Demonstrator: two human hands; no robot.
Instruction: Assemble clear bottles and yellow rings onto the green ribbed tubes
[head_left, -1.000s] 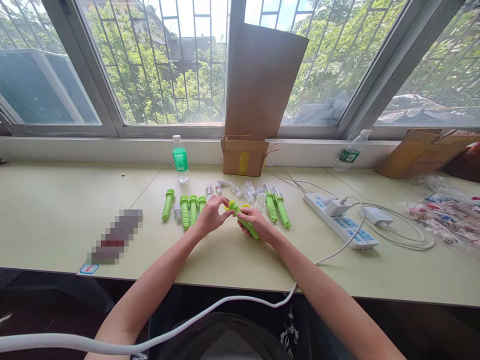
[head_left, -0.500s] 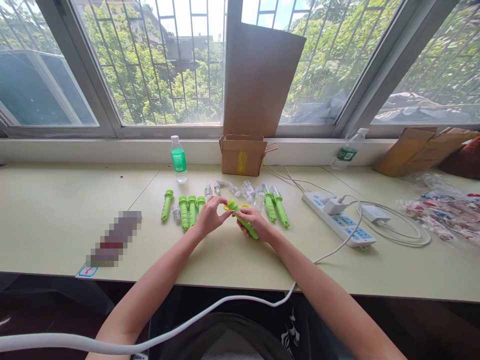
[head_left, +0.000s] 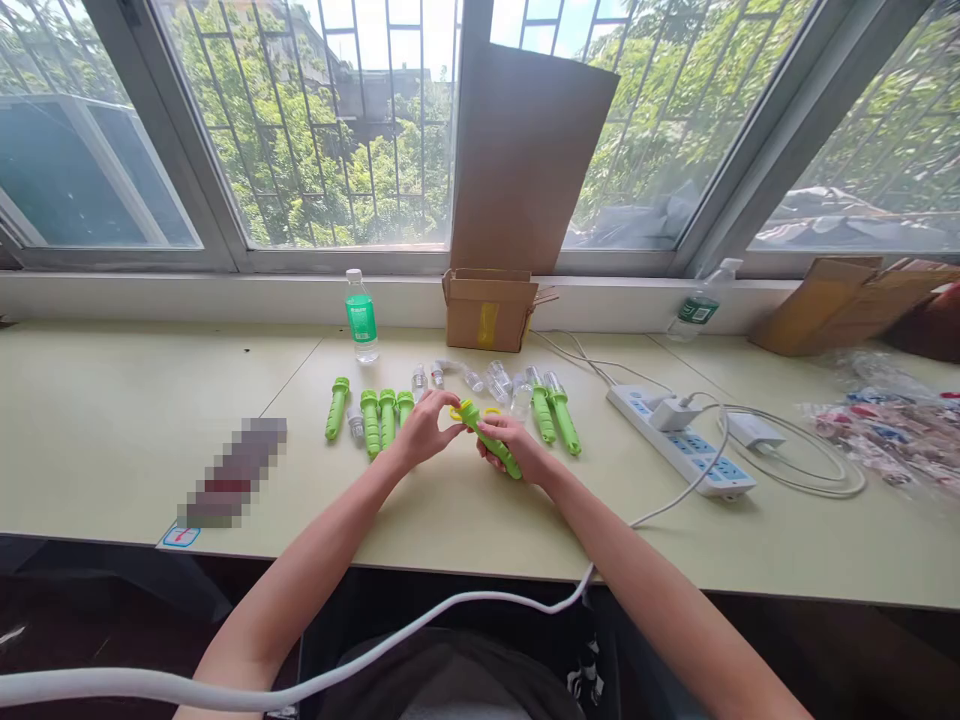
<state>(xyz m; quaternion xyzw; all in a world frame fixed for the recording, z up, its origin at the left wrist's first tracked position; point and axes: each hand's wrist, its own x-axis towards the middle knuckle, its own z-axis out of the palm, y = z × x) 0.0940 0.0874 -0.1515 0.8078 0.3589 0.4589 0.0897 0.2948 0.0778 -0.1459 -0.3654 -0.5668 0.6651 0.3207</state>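
Observation:
My right hand (head_left: 519, 446) is wrapped round the body of a green plastic handle (head_left: 511, 464) shaped like a small torch, tilted with its wider end up and to the left. At that wider end, the thumb and fingertips of my left hand (head_left: 421, 430) are closed on the rim. Yellow rings (head_left: 491, 411) show just behind the handle, partly hidden. Left of my hands lie several similar green handles (head_left: 370, 424), some partly covered by my left hand. Two green handles with clear tops (head_left: 561, 412) lie to the right.
Clear plastic pieces (head_left: 499, 382) lie beyond my hands, before a cardboard box (head_left: 487, 315). A bottle (head_left: 361, 320) stands back left. At right are a power strip (head_left: 686, 445), cables and plastic bags (head_left: 892, 430). A white cable (head_left: 517, 598) crosses the table's front edge.
The view has shifted slightly. Both hands keep the same grip on the green handle, with hardly any visible movement.

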